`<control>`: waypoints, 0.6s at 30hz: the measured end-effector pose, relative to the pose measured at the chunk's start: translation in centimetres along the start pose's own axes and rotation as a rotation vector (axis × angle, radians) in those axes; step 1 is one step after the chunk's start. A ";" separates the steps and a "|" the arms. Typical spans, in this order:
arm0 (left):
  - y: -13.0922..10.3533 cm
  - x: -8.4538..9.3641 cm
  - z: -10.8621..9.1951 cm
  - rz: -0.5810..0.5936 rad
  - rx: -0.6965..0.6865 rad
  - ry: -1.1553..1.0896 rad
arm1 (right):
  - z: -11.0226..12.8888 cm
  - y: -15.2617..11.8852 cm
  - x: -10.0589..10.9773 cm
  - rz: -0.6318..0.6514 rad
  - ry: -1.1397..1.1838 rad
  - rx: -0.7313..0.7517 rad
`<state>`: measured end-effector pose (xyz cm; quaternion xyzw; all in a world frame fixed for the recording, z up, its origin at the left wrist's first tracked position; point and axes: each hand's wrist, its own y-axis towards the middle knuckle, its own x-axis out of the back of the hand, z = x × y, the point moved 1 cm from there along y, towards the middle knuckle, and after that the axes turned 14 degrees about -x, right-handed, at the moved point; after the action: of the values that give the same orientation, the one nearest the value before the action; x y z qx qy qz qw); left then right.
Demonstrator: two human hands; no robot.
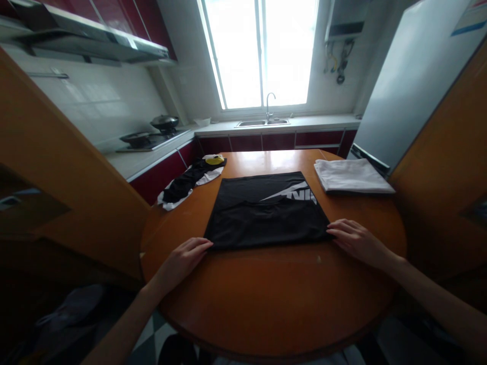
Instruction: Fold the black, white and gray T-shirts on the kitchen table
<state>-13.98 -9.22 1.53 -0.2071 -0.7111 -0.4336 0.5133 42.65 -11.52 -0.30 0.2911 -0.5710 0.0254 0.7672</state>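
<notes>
A black shirt (266, 223) with white lettering lies flat on the round wooden table (281, 299), its near part folded over so that the print shows only beyond the fold. My left hand (188, 253) pinches the shirt's near left corner, fingers pressed together. At the near right corner, my right hand (352, 237) has its fingers closed on the cloth's edge. Both corners rest at table height.
A folded white cloth (352, 176) sits at the table's back right. Crumpled black and white clothing (186, 181) with a yellow patch lies at the back left. Beyond stand a counter with a sink (262, 122), a stove (152, 141) and a fridge (411, 76).
</notes>
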 end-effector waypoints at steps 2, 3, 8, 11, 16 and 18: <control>-0.1 -0.1 0.1 0.003 0.000 0.000 | 0.0 0.0 0.0 -0.003 0.006 0.002; -0.1 -0.1 0.1 0.004 0.000 0.000 | 0.0 0.0 0.0 -0.004 0.006 0.002; -0.1 -0.1 0.1 0.006 -0.003 0.003 | 0.2 0.0 0.1 -0.012 -0.003 -0.003; 0.0 -0.1 0.1 0.001 -0.008 0.007 | 0.1 0.0 0.1 -0.016 -0.005 0.001; -0.1 -0.2 0.2 -0.010 -0.038 0.021 | -0.1 0.0 -0.1 -0.038 -0.004 0.028; -0.2 -0.3 0.3 -0.012 -0.045 0.023 | 0.0 0.0 -0.1 -0.038 -0.002 0.033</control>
<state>-14.17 -9.01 1.18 -0.2093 -0.6963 -0.4549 0.5142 42.63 -11.53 -0.37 0.3146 -0.5658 0.0201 0.7619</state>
